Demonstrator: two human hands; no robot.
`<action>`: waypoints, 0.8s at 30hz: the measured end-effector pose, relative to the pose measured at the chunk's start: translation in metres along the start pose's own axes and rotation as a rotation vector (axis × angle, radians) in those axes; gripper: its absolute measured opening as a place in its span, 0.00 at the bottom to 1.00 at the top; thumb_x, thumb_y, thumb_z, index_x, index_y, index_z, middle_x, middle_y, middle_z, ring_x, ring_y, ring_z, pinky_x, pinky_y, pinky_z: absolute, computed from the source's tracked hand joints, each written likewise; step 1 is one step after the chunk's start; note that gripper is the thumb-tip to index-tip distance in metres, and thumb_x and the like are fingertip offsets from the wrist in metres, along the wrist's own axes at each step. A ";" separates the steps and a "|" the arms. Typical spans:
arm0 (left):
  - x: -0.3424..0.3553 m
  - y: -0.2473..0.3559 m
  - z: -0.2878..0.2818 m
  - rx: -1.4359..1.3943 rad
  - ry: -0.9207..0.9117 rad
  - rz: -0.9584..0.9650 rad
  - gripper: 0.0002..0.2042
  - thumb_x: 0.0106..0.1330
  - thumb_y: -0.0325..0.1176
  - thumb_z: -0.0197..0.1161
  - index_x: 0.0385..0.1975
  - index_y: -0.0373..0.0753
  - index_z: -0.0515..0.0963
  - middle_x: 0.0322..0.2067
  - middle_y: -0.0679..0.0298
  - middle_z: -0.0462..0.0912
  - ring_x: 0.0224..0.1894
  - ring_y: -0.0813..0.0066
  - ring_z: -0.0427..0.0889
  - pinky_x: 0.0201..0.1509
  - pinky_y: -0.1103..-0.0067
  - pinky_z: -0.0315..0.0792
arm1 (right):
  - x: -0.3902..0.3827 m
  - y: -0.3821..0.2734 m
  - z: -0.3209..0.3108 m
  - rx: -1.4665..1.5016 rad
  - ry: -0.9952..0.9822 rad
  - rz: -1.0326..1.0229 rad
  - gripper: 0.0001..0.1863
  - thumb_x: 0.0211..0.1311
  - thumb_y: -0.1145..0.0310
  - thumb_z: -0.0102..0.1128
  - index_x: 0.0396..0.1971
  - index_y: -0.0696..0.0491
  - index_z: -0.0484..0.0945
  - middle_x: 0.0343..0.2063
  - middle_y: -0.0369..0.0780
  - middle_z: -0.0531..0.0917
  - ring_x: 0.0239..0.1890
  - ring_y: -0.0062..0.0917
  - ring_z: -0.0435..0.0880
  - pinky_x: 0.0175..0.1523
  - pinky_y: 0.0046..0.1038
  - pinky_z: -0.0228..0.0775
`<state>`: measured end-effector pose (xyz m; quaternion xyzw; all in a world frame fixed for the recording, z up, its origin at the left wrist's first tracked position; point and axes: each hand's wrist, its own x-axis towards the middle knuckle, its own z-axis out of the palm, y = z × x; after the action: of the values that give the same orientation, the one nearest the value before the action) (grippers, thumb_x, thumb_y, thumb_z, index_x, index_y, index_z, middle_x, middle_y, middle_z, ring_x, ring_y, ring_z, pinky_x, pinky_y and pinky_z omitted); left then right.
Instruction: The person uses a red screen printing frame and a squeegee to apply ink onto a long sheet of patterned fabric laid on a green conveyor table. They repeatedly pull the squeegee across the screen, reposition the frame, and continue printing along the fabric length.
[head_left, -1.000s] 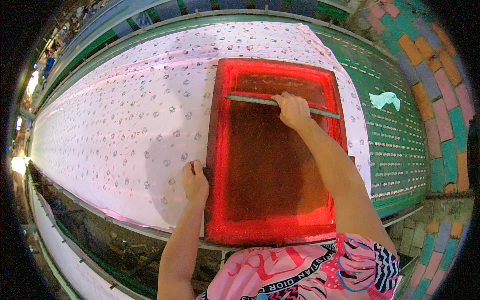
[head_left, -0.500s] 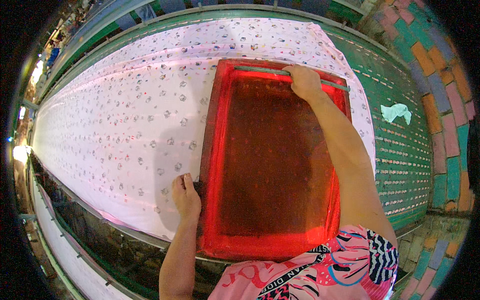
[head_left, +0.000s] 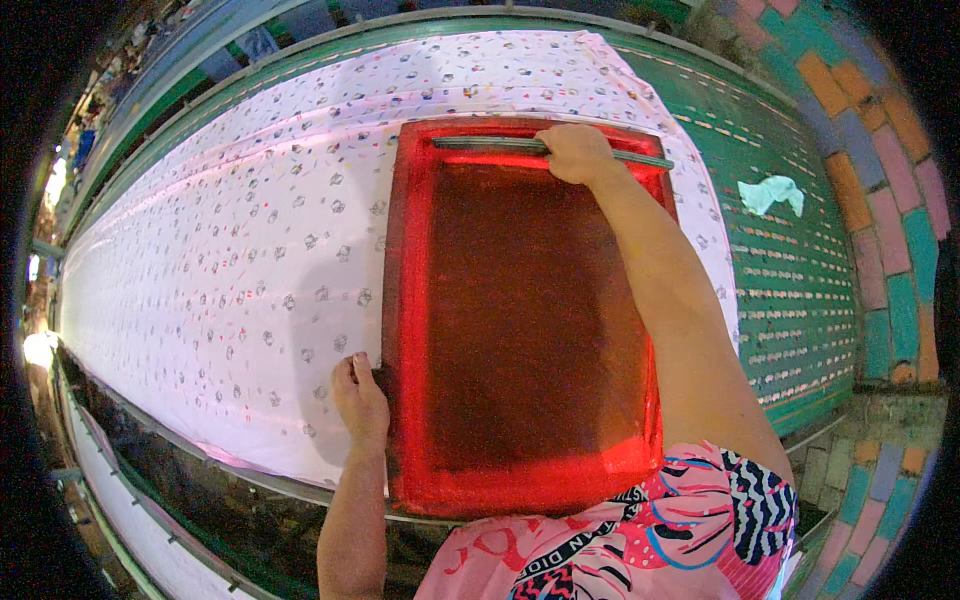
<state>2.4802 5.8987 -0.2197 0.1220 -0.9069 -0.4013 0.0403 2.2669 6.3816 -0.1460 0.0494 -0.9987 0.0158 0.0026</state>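
Note:
A screen printing frame point(head_left: 408, 300) with bright red ink round its inner border lies on white printed fabric point(head_left: 240, 260). My right hand point(head_left: 577, 154) is closed over the long thin squeegee point(head_left: 490, 146), which lies across the frame's far end. Beyond the stretched arm, part of the frame's right side is hidden. My left hand point(head_left: 361, 402) is closed at the frame's left edge, beside a small dark tab there; its fingers are partly hidden. The dark red-brown mesh point(head_left: 530, 330) fills the frame's middle.
The fabric, covered in small motifs, runs far left along a long green table point(head_left: 790, 330). A crumpled pale green cloth point(head_left: 772, 195) lies on the table at right. Coloured paving bricks point(head_left: 885, 200) border it. At lower left, a dark gap separates another pale surface point(head_left: 150, 530).
The whole view has shifted slightly, so most things sit further left. The squeegee seems a little nearer to me within the frame, with brighter red ink along it. Both hands keep their hold.

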 end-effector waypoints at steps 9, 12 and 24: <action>-0.002 0.021 -0.012 0.017 -0.103 0.038 0.22 0.83 0.45 0.55 0.52 0.27 0.82 0.50 0.43 0.86 0.55 0.44 0.83 0.63 0.59 0.73 | -0.134 -0.079 -0.015 0.071 -0.107 -0.001 0.14 0.60 0.69 0.62 0.46 0.47 0.88 0.42 0.48 0.92 0.49 0.48 0.91 0.55 0.53 0.83; 0.006 0.007 -0.009 -0.019 -0.176 0.115 0.21 0.82 0.42 0.56 0.49 0.26 0.84 0.48 0.41 0.88 0.53 0.42 0.85 0.61 0.57 0.74 | -0.196 -0.112 -0.009 0.058 -0.077 -0.026 0.14 0.59 0.68 0.65 0.45 0.45 0.90 0.40 0.47 0.92 0.48 0.46 0.93 0.53 0.52 0.85; 0.016 -0.012 0.002 -0.033 -0.146 0.181 0.21 0.78 0.43 0.56 0.47 0.29 0.87 0.47 0.37 0.90 0.53 0.36 0.87 0.59 0.55 0.77 | -0.418 -0.251 -0.001 0.095 -0.117 0.009 0.20 0.57 0.73 0.68 0.51 0.44 0.89 0.41 0.42 0.88 0.49 0.42 0.91 0.52 0.47 0.85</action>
<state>2.4665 5.8882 -0.2305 0.0093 -0.9080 -0.4188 0.0120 2.7072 6.1731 -0.1401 0.0457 -0.9954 0.0602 -0.0582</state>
